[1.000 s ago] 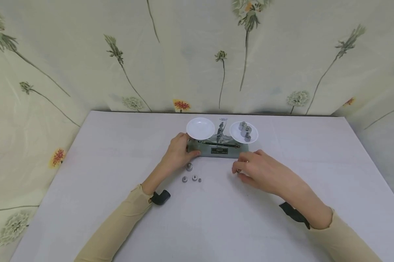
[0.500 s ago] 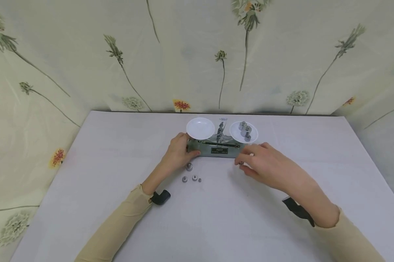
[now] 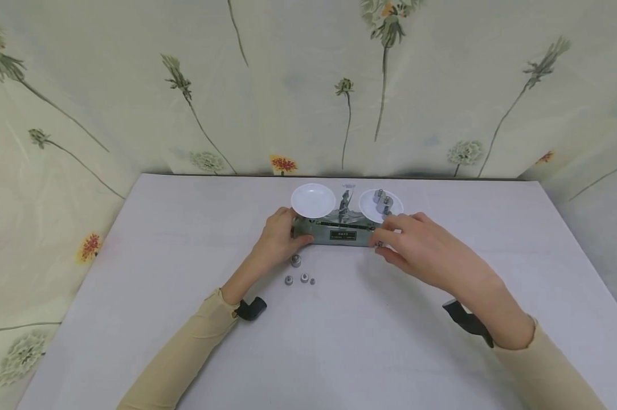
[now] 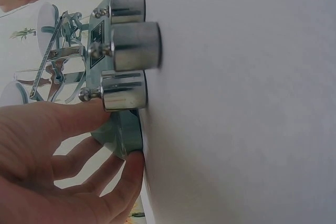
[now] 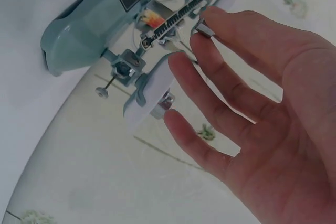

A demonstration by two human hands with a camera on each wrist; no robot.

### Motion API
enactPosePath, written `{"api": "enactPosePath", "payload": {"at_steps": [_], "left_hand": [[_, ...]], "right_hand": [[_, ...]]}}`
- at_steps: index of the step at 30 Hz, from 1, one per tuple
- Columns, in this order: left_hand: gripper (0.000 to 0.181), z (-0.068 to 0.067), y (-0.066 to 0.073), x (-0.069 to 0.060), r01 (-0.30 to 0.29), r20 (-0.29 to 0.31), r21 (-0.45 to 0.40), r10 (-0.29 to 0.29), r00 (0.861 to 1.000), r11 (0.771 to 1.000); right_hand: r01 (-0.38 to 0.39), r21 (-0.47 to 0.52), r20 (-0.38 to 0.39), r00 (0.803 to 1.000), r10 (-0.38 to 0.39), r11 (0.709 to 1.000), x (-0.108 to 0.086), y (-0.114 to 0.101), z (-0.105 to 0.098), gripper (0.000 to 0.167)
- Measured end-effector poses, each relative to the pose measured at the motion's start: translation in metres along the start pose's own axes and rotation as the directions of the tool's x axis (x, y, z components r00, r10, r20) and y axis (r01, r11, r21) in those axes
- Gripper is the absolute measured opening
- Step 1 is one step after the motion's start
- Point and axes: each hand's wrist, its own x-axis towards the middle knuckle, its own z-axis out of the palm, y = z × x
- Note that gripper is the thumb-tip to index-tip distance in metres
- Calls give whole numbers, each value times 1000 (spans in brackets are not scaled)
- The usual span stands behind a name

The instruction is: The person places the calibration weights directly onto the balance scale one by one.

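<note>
Head view showed the right hand (image 3: pixel 426 250) farther forward than a second earlier, its fingers carrying a small metal weight (image 3: pixel 379 244) from low over the table (image 3: pixel 349 353) to the near side of the double-pan balance (image 3: pixel 321 230). That brought the weight closer to the loaded pan (image 3: pixel 367 208), which lay just beyond those fingers; it seemed to be partway through a transfer, held and not yet set down. Right wrist view had the thumb and forefinger pinched together with the weight between their tips, the other fingers spread loosely apart.

The left hand (image 3: pixel 277 236) had not shifted: its fingers were curled around the end of the base, the thumb on the near side. Four loose weights (image 4: pixel 135 46) stood where they had been, on the near side of the left thumb.

The balance, between the two sets of fingers, had a pale green base, a black nameplate (image 3: pixel 343 235) with lettering too small to read, and a dark graduated beam (image 5: pixel 181 18). Its other white pan (image 3: pixel 313 200) lay just beyond the left fingers. Three weights (image 3: pixel 385 203) on the loaded pan looked silvery and knobbed, the nearest partly hidden by the right fingers.
</note>
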Motion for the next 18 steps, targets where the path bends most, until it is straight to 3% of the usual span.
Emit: {"api": "enactPosePath", "payload": {"at_steps": [18], "left_hand": [[63,1,-1,1,0,-1,-9,0,1000,1000]], "right_hand": [[-55,14,-113,992,56,998,2,13,-7,29]]}}
